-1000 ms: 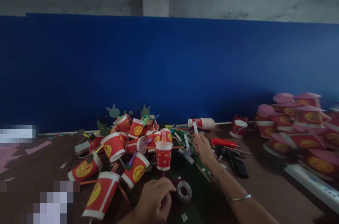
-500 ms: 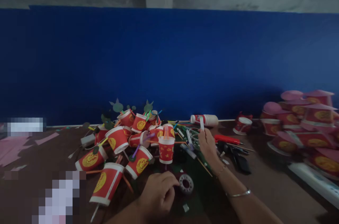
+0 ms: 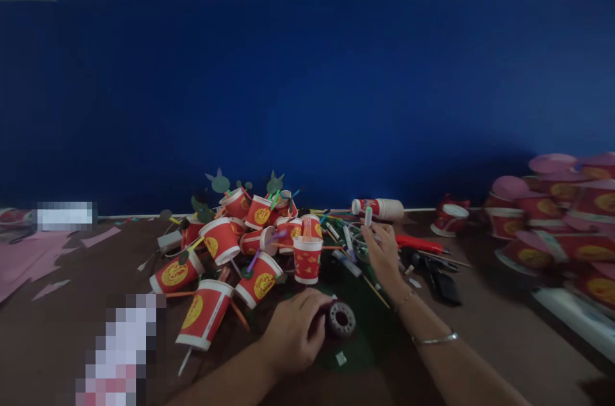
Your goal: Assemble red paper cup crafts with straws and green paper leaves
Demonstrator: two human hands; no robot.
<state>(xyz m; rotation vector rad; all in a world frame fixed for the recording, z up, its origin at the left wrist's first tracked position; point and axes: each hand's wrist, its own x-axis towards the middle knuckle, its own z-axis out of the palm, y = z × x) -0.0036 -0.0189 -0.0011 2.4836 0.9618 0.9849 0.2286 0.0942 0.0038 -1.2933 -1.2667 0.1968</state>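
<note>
My right hand (image 3: 383, 259) reaches over a clutter of pens and sticks, its fingers closed on a white marker (image 3: 368, 216) that stands nearly upright with a greenish tip. Low in the middle, my left hand (image 3: 298, 329) is curled with its fingertips pressed together; whatever they hold, if anything, is hidden. Right beside those fingertips lies a roll of tape (image 3: 353, 318). Just beyond my left hand stands a red paper cup (image 3: 307, 263) with orange straws in it. A small pale scrap (image 3: 341, 358) lies nearer to me.
Left of centre, red cups (image 3: 204, 314) with yellow prints lie heaped with straws. A stack of cups (image 3: 387, 209) lies by the blue wall (image 3: 307, 98). To the right are a red tool (image 3: 418, 243), a white power strip (image 3: 571, 323) and pink-topped cups (image 3: 533, 214). Pink paper (image 3: 36, 259) is far left.
The view has shifted, so the table's things appear slightly higher and farther right. The marker in my right hand shows shorter and turned. My left hand stays beside the tape roll.
</note>
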